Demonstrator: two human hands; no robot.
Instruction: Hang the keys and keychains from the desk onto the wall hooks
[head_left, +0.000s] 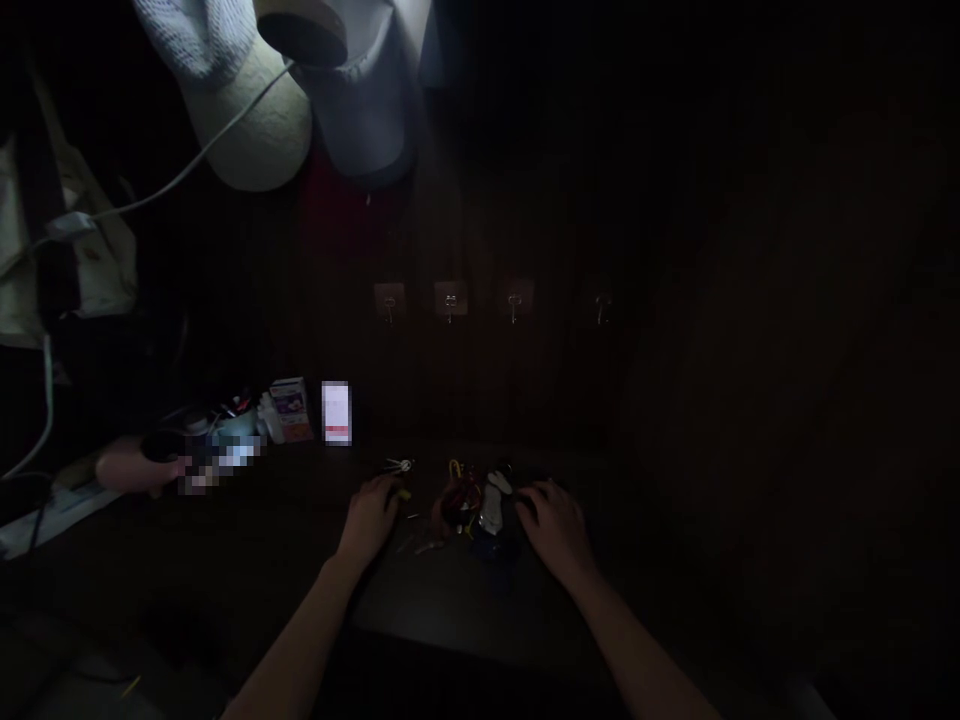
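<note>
"Forearms [292, 635] nearest, in from seven and five o'clock. Hands?"

"Left hand [371, 522] and right hand [559, 525] palm down, wrists low on the dark table [427, 610]."

"Fingers?"

"Right: thumb apart from slightly bent fingers. Left: curled, too dim, can't tell if gripping."

"Small-item pile [459, 505]?"

"Six o'clock, between hands. Lit screen [337, 410], eleven o'clock from left."
</note>
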